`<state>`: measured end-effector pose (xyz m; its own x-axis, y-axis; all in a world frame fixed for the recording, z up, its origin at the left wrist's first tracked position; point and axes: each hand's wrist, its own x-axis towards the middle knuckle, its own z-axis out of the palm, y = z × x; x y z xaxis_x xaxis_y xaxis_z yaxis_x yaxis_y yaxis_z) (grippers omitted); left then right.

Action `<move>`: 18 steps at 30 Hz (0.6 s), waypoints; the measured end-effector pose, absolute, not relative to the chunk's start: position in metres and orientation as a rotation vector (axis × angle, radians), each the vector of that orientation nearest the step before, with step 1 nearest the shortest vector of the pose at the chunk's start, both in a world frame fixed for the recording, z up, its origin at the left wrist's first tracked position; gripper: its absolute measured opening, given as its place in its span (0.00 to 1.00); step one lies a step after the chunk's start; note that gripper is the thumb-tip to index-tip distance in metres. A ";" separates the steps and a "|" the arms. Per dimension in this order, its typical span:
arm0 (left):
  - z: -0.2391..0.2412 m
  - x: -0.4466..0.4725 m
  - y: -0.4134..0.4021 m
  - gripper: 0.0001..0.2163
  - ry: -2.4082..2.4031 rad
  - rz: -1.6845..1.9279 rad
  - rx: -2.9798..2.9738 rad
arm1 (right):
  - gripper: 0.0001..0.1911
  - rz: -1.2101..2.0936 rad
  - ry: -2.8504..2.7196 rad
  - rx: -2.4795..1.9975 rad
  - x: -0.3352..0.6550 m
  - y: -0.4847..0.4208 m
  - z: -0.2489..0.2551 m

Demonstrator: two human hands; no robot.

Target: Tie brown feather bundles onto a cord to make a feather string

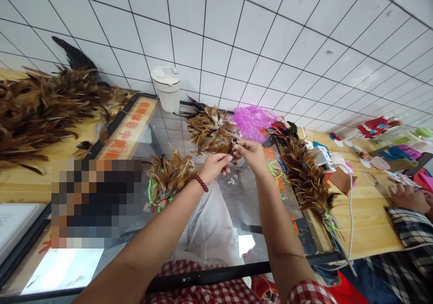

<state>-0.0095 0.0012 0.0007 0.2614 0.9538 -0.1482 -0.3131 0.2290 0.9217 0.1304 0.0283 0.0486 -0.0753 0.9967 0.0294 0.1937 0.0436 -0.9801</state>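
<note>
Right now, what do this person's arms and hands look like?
The left hand is ungloved, with a dark red beaded bracelet at the wrist. The right hand is ungloved, its wrist bare; a red-and-white checked sleeve shows on that arm.

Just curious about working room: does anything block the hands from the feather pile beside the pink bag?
Nothing visible: the left hand and right hand are at the near edge of the feather pile; the pink bag lies beyond them.
</note>
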 end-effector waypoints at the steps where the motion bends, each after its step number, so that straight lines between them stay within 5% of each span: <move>1: 0.001 -0.010 0.001 0.13 0.875 1.026 0.945 | 0.13 1.125 -1.447 -1.296 0.129 0.028 0.047; 18: -0.003 -0.012 0.010 0.14 0.880 1.349 0.621 | 0.11 0.906 -2.739 -1.424 0.149 0.026 0.040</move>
<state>-0.0121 0.0097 -0.0026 -0.0056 0.9838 -0.1792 -0.5604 0.1454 0.8153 0.1488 0.0264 0.0401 -0.6057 0.7315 -0.3132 0.7740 0.4503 -0.4452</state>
